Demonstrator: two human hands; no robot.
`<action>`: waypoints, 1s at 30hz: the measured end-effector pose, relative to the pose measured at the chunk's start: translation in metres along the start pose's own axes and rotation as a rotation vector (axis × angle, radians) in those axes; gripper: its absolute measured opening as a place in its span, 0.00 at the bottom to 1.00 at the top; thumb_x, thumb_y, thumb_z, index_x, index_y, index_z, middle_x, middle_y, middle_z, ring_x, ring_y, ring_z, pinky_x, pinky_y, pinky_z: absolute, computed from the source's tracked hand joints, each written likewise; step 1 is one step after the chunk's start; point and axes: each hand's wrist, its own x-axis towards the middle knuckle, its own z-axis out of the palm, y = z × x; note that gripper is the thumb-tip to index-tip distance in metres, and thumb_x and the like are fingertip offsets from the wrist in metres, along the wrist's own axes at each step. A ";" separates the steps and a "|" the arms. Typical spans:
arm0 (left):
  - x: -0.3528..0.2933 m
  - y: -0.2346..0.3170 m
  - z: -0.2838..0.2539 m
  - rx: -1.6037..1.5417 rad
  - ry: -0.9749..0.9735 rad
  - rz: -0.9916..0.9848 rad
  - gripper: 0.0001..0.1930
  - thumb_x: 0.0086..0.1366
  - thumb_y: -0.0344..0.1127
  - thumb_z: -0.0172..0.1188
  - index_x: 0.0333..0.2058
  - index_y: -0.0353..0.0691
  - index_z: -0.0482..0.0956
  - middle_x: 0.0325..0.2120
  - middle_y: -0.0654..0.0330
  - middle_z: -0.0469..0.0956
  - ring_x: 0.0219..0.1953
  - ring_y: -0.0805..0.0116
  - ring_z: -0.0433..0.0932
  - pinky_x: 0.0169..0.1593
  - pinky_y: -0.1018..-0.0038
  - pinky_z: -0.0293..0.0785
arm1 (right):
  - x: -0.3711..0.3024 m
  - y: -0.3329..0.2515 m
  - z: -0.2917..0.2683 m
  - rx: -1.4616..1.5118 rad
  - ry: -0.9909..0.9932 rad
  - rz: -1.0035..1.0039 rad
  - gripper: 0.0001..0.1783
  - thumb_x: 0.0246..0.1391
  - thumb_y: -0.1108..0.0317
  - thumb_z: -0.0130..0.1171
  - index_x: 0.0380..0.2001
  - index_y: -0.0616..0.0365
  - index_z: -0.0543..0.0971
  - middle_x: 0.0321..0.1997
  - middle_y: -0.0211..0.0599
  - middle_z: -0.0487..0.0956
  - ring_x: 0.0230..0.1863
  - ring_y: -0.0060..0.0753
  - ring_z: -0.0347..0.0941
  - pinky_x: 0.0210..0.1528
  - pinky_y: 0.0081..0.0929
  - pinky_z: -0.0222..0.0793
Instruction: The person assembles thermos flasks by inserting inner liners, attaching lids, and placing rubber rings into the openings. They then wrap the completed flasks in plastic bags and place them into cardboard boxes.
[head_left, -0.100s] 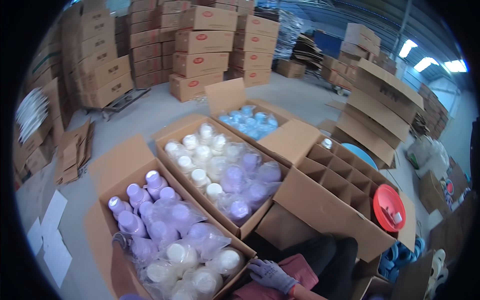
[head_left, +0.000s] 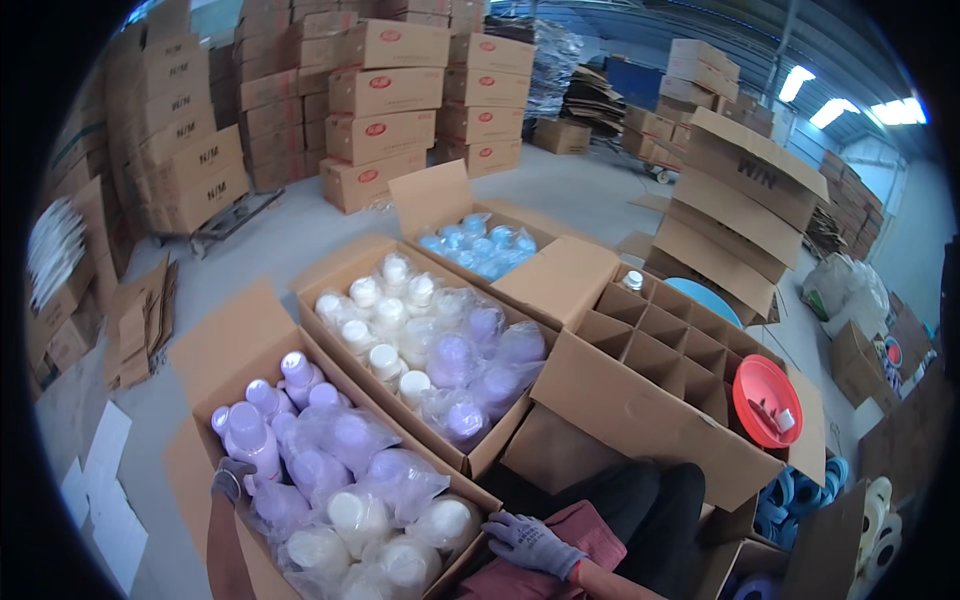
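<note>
My left hand [head_left: 232, 477], in a grey glove, is closed at the side of a purple bottle [head_left: 252, 438] at the left of the nearest carton [head_left: 225, 350]. The bottle stands higher than the ones around it. Other purple bottles [head_left: 298, 375] stand loose behind it. Toward me lie purple bottles in clear bags [head_left: 352, 435] and white bottles in clear bags [head_left: 408, 562]. My right hand [head_left: 535, 545], gloved grey, lies with fingers stretched out against the carton's right rim, above a dark pink cloth [head_left: 590, 535] on my lap.
Beyond stand a carton of white and purple bottles [head_left: 390, 315] and a carton of blue bottles [head_left: 485, 245]. On the right, a divided carton [head_left: 650, 400] holds one white-capped bottle [head_left: 633, 281]; a red bowl [head_left: 765, 400] rests on its corner. Stacked cartons [head_left: 380, 135] fill the background.
The purple bottle at my left hand has come up out of the group and stands more upright. My left hand has moved slightly with it. The whole view has shifted a little.
</note>
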 end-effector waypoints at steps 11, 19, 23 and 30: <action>-0.308 0.341 0.189 -0.042 0.243 1.593 0.13 0.46 0.28 0.69 0.27 0.40 0.71 0.32 0.55 0.69 0.38 0.47 0.70 0.45 0.51 0.66 | -0.027 -0.093 -0.143 1.564 0.720 0.131 0.48 0.58 0.65 0.61 0.73 0.42 0.44 0.71 0.45 0.54 0.66 0.47 0.61 0.56 0.46 0.75; -0.446 0.388 0.321 -0.608 -0.344 1.304 0.15 0.48 0.25 0.71 0.21 0.39 0.69 0.26 0.58 0.67 0.29 0.63 0.67 0.30 0.71 0.63 | -0.199 -0.056 -0.225 -0.805 0.761 -0.058 0.29 0.46 0.64 0.65 0.55 0.33 0.74 0.59 0.49 0.67 0.55 0.55 0.70 0.54 0.45 0.74; -0.447 0.343 0.347 -0.556 -0.740 1.077 0.14 0.48 0.31 0.73 0.27 0.38 0.74 0.30 0.58 0.71 0.33 0.62 0.70 0.36 0.69 0.70 | -0.246 -0.067 -0.247 -1.096 0.214 -0.334 0.24 0.52 0.66 0.60 0.53 0.33 0.71 0.58 0.34 0.66 0.56 0.50 0.69 0.51 0.43 0.79; -0.385 0.300 0.298 -0.127 -0.935 0.977 0.17 0.62 0.29 0.59 0.50 0.33 0.76 0.52 0.52 0.73 0.56 0.59 0.72 0.59 0.68 0.69 | -0.242 0.015 -0.349 -0.558 0.771 0.216 0.42 0.47 0.52 0.69 0.64 0.51 0.66 0.58 0.55 0.69 0.55 0.61 0.71 0.52 0.48 0.73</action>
